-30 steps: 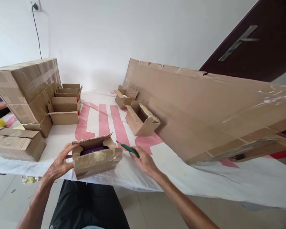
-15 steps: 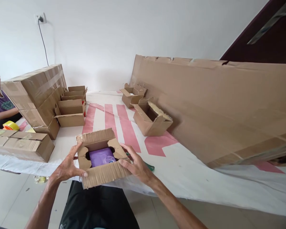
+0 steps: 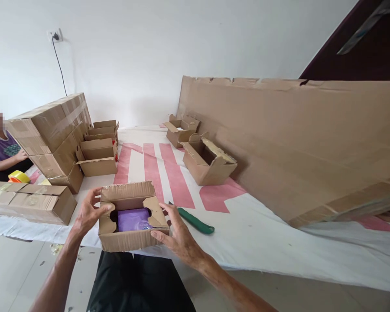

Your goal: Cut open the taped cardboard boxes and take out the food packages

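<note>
Both hands clasp small open cardboard box [image 3: 130, 223] at counter [image 3: 263, 234] near edge: left hand [image 3: 87, 212] fingers curled on left wall, right hand [image 3: 177, 232] fingers spread along right flap. Green-handled knife [image 3: 195, 221] just right, bare cloth beyond.

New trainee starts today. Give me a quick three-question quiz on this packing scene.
1. True or false: both hands grip the small open box.
2. What colour is the packet inside it?
3. The green knife lies: A) in the right hand, B) on the table cover right of the box, C) inside the box.

Key: 1 true, the left hand too; 2 purple; 3 B.
</note>
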Action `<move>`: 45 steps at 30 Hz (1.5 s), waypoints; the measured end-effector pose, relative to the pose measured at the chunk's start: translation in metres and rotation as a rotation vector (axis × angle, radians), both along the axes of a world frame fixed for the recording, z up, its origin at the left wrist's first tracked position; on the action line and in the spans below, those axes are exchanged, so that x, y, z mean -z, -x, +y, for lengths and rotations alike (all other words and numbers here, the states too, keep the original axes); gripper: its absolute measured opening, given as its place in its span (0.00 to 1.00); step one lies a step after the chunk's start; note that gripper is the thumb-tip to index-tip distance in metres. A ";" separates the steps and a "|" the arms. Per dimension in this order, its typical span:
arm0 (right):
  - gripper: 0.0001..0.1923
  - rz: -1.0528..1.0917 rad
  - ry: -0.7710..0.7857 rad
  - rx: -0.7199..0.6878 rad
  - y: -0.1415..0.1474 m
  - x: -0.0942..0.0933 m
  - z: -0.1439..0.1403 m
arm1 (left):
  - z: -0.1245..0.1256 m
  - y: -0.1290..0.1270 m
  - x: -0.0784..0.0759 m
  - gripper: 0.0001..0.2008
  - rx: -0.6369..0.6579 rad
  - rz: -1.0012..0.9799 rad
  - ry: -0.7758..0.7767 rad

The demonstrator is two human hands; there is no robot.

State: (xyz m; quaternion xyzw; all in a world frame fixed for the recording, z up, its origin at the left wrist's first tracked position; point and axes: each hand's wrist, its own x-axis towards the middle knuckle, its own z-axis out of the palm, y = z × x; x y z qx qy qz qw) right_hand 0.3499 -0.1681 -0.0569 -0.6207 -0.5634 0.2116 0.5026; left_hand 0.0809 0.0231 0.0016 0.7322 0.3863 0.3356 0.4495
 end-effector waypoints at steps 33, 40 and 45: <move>0.17 -0.497 -0.284 -0.086 -0.003 -0.054 0.040 | 0.032 -0.027 -0.006 0.16 -0.091 -0.089 -0.044; 0.10 -0.616 -0.095 -0.199 -0.016 -0.105 0.122 | 0.033 -0.030 -0.007 0.16 -0.071 -0.111 -0.093; 0.09 -0.518 0.052 -0.287 -0.005 -0.108 0.145 | 0.035 -0.031 -0.009 0.15 -0.080 -0.088 -0.087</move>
